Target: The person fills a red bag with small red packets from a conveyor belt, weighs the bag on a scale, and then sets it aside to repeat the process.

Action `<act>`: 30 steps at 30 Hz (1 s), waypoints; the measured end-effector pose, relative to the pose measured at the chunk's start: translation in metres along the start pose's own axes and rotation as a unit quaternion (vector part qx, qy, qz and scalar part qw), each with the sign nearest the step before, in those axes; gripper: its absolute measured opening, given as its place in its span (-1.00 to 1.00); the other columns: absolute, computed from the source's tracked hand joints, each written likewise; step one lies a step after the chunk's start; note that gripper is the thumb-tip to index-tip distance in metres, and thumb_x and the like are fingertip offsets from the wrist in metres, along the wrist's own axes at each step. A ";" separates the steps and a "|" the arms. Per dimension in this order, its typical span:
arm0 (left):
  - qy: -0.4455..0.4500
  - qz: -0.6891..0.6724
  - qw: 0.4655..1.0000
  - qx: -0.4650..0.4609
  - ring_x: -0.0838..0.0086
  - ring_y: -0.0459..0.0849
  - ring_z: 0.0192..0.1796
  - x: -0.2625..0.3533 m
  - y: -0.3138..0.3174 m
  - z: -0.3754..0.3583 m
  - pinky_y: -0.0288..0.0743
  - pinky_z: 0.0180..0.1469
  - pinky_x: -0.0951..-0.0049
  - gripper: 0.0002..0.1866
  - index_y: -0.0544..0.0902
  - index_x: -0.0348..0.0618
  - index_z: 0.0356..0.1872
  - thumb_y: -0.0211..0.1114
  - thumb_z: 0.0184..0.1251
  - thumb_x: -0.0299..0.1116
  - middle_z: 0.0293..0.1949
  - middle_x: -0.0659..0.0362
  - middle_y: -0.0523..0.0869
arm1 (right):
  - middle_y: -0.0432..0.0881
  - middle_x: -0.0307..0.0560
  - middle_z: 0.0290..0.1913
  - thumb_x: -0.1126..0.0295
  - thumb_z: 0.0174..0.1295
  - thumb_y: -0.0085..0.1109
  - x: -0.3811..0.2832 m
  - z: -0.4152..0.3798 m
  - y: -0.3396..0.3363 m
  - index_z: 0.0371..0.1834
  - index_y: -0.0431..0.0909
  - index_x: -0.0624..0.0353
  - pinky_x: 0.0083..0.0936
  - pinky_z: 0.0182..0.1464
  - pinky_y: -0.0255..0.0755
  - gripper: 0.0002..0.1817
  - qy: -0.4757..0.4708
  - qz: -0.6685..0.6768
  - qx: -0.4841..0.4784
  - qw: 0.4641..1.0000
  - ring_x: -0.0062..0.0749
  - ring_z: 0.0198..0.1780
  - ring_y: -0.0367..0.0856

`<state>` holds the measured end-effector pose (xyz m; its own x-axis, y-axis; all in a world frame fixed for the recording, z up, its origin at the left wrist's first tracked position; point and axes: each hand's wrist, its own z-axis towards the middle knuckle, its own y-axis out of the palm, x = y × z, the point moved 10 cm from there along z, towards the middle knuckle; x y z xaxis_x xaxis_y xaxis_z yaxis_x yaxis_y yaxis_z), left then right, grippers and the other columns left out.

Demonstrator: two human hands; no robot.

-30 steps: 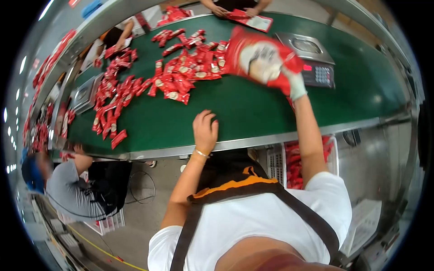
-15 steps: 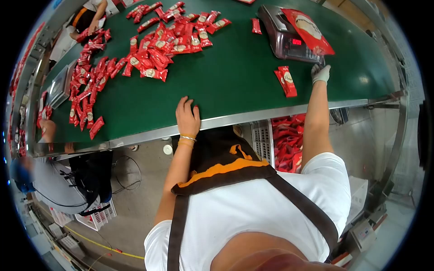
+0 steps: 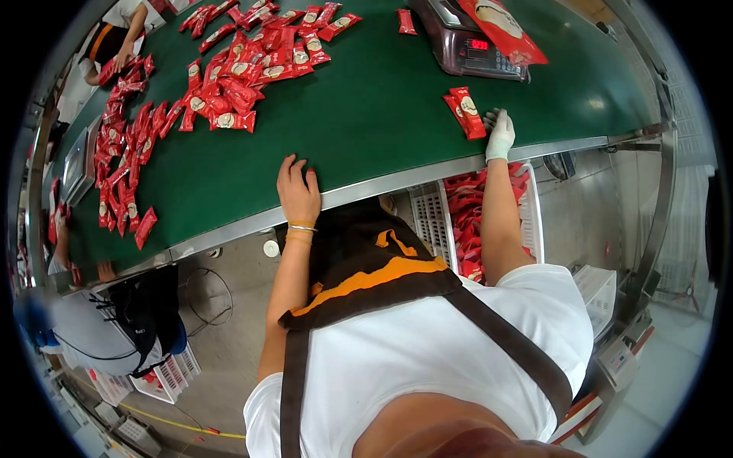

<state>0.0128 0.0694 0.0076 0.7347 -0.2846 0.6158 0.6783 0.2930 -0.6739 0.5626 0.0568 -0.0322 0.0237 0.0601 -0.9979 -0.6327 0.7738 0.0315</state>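
My left hand [image 3: 298, 188] rests on the near edge of the green table [image 3: 359, 130], its bare fingers apart and holding nothing. In a pale glove, my right hand [image 3: 500, 137] lies just right of two small red packets [image 3: 466, 113] that overlap each other. Its fingers are partly spread, with nothing seen in them. Beyond it stands a digital scale [image 3: 467, 62] with a lit red display. A large red bag [image 3: 504, 32] lies on the scale and hangs over its front.
Many small red packets [image 3: 237, 72] are heaped at the left. One packet [image 3: 406, 22] lies by the scale. A second scale [image 3: 79, 164] stands far left. Under the table is a white crate [image 3: 534, 221] of red wrappers. Co-workers' hands show at the left side.
My right hand has left the front of the scale and come back toward me, beside the two packets. My left hand stays at the table edge. The view has shifted slightly.
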 end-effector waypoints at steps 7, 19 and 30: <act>-0.009 -0.001 1.000 0.000 0.03 0.46 0.29 0.005 -0.002 -0.001 0.33 0.33 0.12 -0.74 0.61 -0.25 -0.01 0.20 0.36 -0.35 0.23 -0.03 0.54 | 0.60 0.17 0.18 -0.25 0.41 -0.08 -0.015 0.004 0.021 0.35 0.38 0.36 -0.36 0.17 0.44 -0.18 0.031 -0.042 -0.111 0.993 -0.19 0.14 0.59; -0.018 0.035 0.999 0.009 0.04 0.52 0.20 0.001 -0.003 0.003 0.37 0.26 0.12 -0.75 0.63 -0.23 -0.04 0.20 0.35 -0.34 0.19 0.00 0.56 | 0.74 0.09 -0.28 -0.23 0.24 0.11 -0.138 0.152 0.074 -0.21 0.71 0.38 -0.34 -0.12 0.48 -0.29 -0.022 -0.198 0.077 0.977 -0.24 -0.29 0.65; -0.054 -0.186 0.981 0.013 0.08 0.53 0.27 -0.035 -0.004 0.006 0.32 0.34 0.19 -0.66 0.57 -0.22 0.10 0.13 0.48 -0.21 0.25 -0.07 0.52 | 0.73 -0.15 -0.28 0.28 0.27 0.24 -0.241 -0.075 0.210 -0.18 0.69 0.33 -0.51 -0.13 0.46 -0.71 -0.180 -0.068 -0.315 0.929 -0.47 -0.24 0.63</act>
<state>-0.0153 0.0834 -0.0088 0.4317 -0.2781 0.8581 0.8990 0.2104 -0.3841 0.3662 0.1577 0.2111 0.3226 0.2838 -0.9030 -0.9298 0.2736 -0.2462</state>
